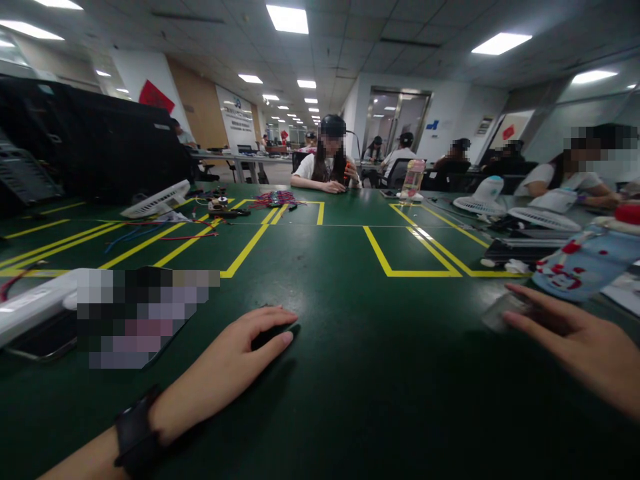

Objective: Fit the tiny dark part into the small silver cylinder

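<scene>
Two hands on the green desk [350,373], near edge. Left hand [235,360], black band at the wrist, lies palm-down w/ fingers draped over a small dark object [280,332], touching it; can't tell if it's actually clamped. Right hand [585,343] lies flat near the right edge, fingers loose and spread, fingertips on a small clear/grey item [500,312], too blurred to ID. Just behind it, a light blue bottle [585,260] w/ red marks lying tilted. Left edge: white device [35,303] beside a blurred patch. Mid desk: yellow tape lines [410,257]. Farther left: white fan [155,200], coloured wires [275,198]. Far edge: seated person [327,163], pink bottle [413,179]. Right side: another person [570,177], more white fans [535,213].
</scene>
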The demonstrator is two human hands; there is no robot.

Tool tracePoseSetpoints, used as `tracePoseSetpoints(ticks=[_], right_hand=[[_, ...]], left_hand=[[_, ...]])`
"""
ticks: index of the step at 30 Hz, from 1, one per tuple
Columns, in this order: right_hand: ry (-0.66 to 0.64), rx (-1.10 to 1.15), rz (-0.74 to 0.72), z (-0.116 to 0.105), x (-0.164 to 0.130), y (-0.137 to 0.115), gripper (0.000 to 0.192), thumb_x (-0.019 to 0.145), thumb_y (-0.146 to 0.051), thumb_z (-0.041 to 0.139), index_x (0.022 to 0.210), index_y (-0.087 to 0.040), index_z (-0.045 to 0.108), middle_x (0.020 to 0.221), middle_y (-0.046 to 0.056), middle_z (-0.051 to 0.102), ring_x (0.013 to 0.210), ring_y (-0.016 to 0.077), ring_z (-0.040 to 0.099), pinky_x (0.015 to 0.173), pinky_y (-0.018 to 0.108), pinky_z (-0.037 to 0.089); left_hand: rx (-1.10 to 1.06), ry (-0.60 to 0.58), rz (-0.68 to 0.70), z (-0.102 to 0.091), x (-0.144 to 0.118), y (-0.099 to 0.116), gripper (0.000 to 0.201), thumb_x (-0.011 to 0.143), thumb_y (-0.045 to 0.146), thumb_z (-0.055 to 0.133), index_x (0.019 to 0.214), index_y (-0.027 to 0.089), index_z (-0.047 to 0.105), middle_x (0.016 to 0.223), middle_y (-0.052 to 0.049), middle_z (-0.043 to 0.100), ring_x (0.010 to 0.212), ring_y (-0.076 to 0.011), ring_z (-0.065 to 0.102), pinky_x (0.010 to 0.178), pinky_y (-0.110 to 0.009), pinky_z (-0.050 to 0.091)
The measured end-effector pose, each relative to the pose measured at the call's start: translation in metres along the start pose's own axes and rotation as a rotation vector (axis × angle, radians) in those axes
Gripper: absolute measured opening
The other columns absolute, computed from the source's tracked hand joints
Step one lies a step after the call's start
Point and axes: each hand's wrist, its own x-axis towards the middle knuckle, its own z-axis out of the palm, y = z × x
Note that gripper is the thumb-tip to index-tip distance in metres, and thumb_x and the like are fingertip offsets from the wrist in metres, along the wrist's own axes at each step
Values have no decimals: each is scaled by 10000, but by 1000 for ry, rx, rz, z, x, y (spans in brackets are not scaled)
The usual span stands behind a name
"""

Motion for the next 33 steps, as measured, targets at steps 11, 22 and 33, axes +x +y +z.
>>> tracePoseSetpoints(ticks=[11, 22, 33], right_hand=[[-1312, 1530, 437, 98, -53, -177, 366, 855, -443, 543, 1048, -135, 585, 926, 44, 624, 806, 102, 629, 856, 305, 493], [-1332, 1517, 370, 98, -59, -171, 345, 891, -438, 486, 1005, -129, 589, 897, 41, 602, 785, 92, 608, 795, 293, 517], [-1206, 1440, 147, 86, -68, -177, 526, 921, -555, 334, 1238, -184, 532, 1280, 117, 519, 1078, 182, 572, 986, 410, 403]], left_hand=[[-70, 83, 365, 24, -9, 55, 456, 845, 224, 580, 1272, 347, 480, 1316, 0, 557, 1209, -233, 497, 1053, -399, 367], [-83, 33, 475, 29, -10, 54, 492, 871, 216, 575, 1319, 384, 462, 1321, -6, 557, 1209, -249, 488, 1027, -417, 381], [-206, 318, 197, 25, -15, 57, 341, 826, 299, 643, 1143, 316, 520, 1091, -5, 639, 979, -234, 589, 848, -347, 459]])
